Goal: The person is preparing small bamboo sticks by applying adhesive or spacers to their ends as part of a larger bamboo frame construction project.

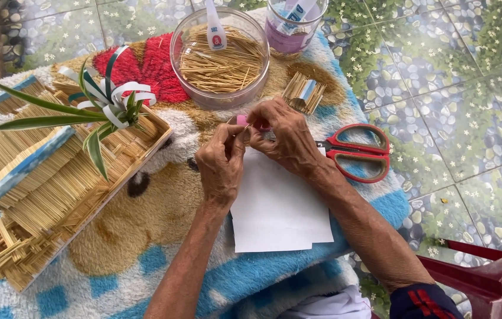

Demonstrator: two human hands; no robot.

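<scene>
My left hand (220,159) and my right hand (283,137) meet over a white sheet of paper (277,207). Both pinch a small pink piece (243,120) with thin wooden sticks between the fingertips. Just beyond the hands stands a clear round bowl (220,56) full of thin sticks, with a glue tube (214,26) leaning in it. A small bundle of sticks (303,92) lies to the right of the bowl. Red-handled scissors (357,152) rest right of my right hand.
A stick-built tray model (56,183) with a green plant (94,112) and white ribbon lies on the left. A clear jar (295,23) stands at the back. All sits on a fluffy patterned blanket (144,236) over a pebble-print tiled floor (458,88). A red plastic stool (481,277) is at the lower right.
</scene>
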